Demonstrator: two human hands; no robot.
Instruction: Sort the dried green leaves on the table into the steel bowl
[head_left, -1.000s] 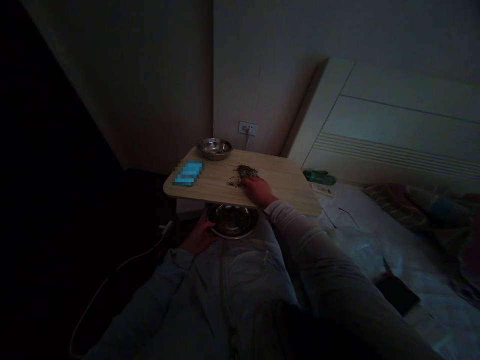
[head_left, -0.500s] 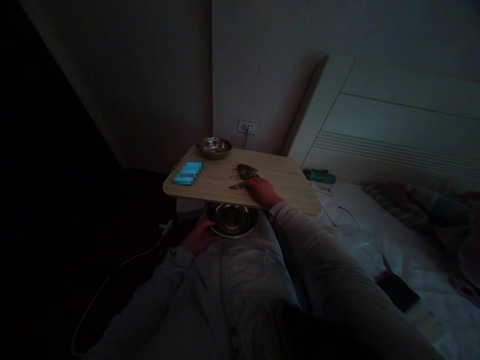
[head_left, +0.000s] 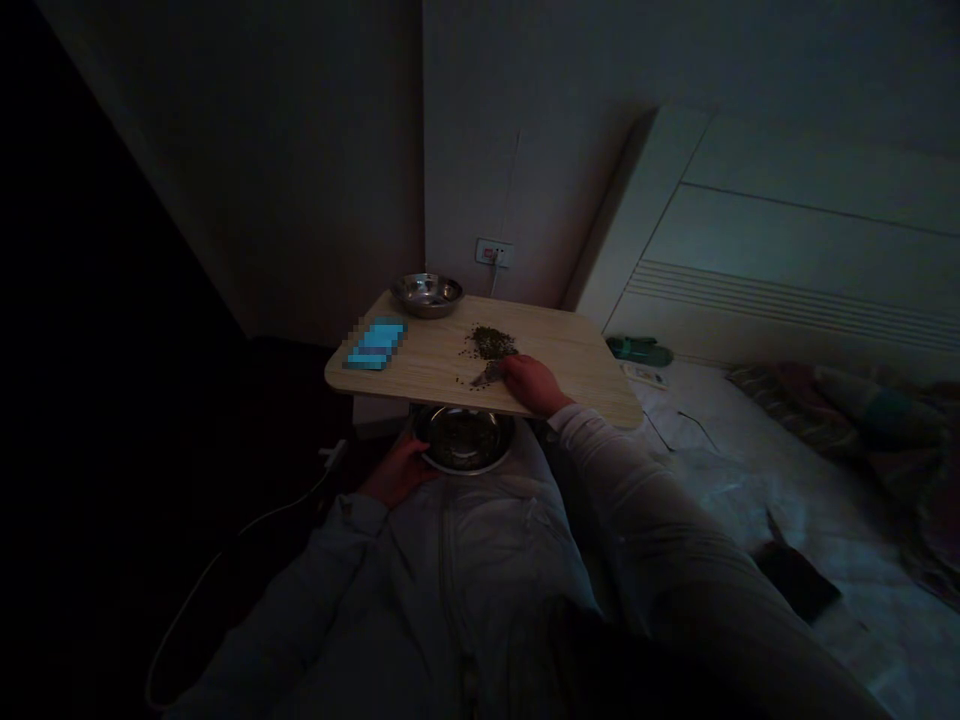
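My right hand (head_left: 531,385) rests on the small wooden table, closed around a thin, flat, greyish blade-like piece (head_left: 487,374); its exact kind is too dim to tell. Just beyond that piece lies a loose heap of small dark green grains, like mung beans (head_left: 491,342). A few grains are scattered beside the piece, near the table's front edge. Under that edge, a metal bowl (head_left: 469,466) sits on my lap with some dark grains inside. My left hand (head_left: 401,472) grips this bowl's left rim, thumb over the edge.
On the wooden table (head_left: 570,350) a second metal bowl (head_left: 427,296) stands at the back left, with a blurred-out lit phone (head_left: 376,345) in front of it. A bed (head_left: 720,500) with a green bottle (head_left: 641,351) is to the right. A white cable (head_left: 225,550) trails over the dark floor.
The blade-like piece in my right hand has turned so its tip points nearer the front edge. Some grains now lie apart from the heap. My left hand and the bowl stay put.
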